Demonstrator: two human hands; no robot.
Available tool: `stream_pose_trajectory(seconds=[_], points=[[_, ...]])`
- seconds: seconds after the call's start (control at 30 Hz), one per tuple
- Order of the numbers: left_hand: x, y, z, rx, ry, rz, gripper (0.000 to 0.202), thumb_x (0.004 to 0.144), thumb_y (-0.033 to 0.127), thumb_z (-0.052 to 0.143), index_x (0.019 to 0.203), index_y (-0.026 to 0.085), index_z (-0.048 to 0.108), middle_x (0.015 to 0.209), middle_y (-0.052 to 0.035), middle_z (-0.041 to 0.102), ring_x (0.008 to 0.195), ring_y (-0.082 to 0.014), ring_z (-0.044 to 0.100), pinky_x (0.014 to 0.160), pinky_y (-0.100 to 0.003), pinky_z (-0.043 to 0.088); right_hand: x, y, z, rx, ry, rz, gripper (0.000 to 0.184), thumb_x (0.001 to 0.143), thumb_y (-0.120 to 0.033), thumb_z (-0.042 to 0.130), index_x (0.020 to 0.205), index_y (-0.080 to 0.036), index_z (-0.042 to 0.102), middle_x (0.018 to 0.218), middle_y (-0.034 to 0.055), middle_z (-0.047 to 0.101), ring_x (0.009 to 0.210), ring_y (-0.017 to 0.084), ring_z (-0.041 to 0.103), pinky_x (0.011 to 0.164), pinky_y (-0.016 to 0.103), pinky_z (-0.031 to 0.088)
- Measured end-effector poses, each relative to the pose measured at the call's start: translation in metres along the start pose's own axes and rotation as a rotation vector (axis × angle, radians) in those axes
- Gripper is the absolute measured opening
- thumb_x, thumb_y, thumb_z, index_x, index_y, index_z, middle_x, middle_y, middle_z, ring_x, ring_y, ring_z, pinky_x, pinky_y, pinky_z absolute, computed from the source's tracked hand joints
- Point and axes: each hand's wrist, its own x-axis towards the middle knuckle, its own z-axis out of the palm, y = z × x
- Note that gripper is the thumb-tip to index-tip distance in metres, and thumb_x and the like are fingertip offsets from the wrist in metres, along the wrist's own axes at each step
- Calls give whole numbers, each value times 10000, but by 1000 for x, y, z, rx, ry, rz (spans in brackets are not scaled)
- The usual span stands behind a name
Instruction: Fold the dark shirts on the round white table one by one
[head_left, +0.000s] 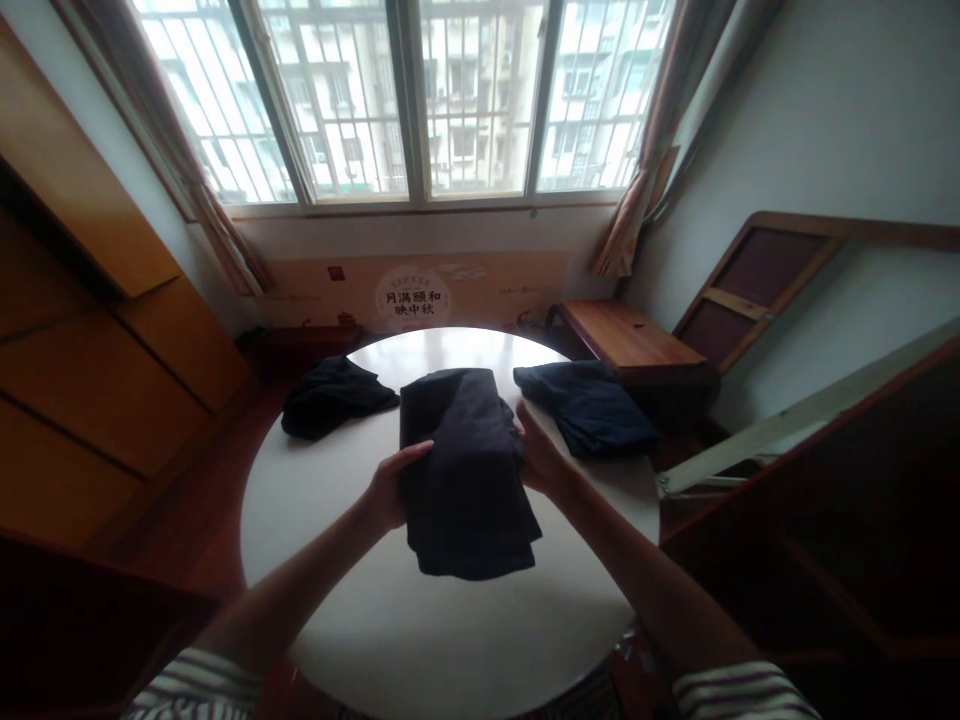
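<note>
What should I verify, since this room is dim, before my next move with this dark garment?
1. Both hands on the garment: ok. The left hand and right hand are at opposite sides of the dark garment.
2. Garment over the round white table: ok.
3. Lower edge of the garment even: not ok, it looks rumpled.
4. Gap to the black clothing and navy clothing: cannot tell, they lie very close.
5. Striped sleeves away from the garment: ok.

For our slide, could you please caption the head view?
Left hand and right hand hold a folded black garment over a round white table.
</note>
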Motion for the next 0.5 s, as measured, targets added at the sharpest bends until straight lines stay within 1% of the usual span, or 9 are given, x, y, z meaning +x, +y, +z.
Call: stream_pose_trajectory(seconds=[0.07, 0.13, 0.2, 0.23, 0.33, 0.4, 0.43, 0.5], points=[[0, -6, 3, 11, -23, -26, 238, 894, 242, 588, 968, 58, 720, 850, -119, 767, 747, -232, 746, 725, -317, 622, 0, -4, 4, -16, 88, -147, 536, 721, -652, 722, 1042, -226, 677, 903, 54, 747, 935, 264, 711, 746, 351, 593], [3, -12, 4, 47, -31, -32, 273, 904, 258, 608, 1065, 54, 691, 893, -127, 764, 777, -230, 746, 762, -313, 618, -3, -12, 6, -49, 177, -263, 436, 684, -478, 824, 1013, -229, 679, 898, 33, 747, 892, 241, 716, 741, 319, 592], [7, -19, 5, 103, -22, 0, 326, 894, 254, 638, 1161, 67, 648, 938, -131, 759, 803, -234, 745, 796, -322, 612, -10, -20, 6, -87, 218, -332, 414, 672, -333, 852, 1031, -237, 671, 929, 15, 745, 852, 209, 715, 736, 293, 585], [9, -22, 5, 133, -14, 27, 368, 885, 251, 654, 1211, 82, 620, 970, -135, 755, 824, -241, 743, 811, -335, 609, -15, -24, 5, -110, 224, -345, 422, 674, -293, 851, 1049, -241, 665, 945, 10, 743, 837, 197, 713, 733, 289, 583], [17, -32, 4, 207, -6, 95, 501, 852, 249, 703, 1315, 147, 542, 1048, -135, 738, 880, -263, 734, 834, -381, 604, -25, -29, -4, -201, 255, -356, 423, 669, -269, 850, 1046, -225, 662, 934, 16, 737, 810, 193, 705, 747, 313, 579], [23, -37, 4, 235, -5, 111, 544, 833, 259, 728, 1328, 166, 524, 1053, -132, 733, 886, -266, 729, 834, -393, 602, -28, -28, -13, -278, 318, -377, 460, 660, -306, 852, 1064, -211, 654, 967, 33, 728, 866, 220, 702, 814, 362, 571], [26, -38, 4, 244, 2, 119, 551, 823, 266, 739, 1322, 166, 526, 1049, -132, 732, 882, -264, 726, 830, -391, 602, -28, -26, -18, -329, 375, -390, 527, 650, -337, 855, 1112, -210, 636, 1018, 49, 719, 920, 244, 695, 856, 396, 561], [30, -40, 7, 256, 34, 158, 557, 805, 282, 755, 1303, 161, 536, 1038, -129, 731, 874, -259, 720, 816, -378, 600, -28, -22, -24, -489, 558, -418, 716, 623, -411, 861, 1245, -213, 567, 1190, 101, 662, 1081, 305, 645, 938, 471, 522]])
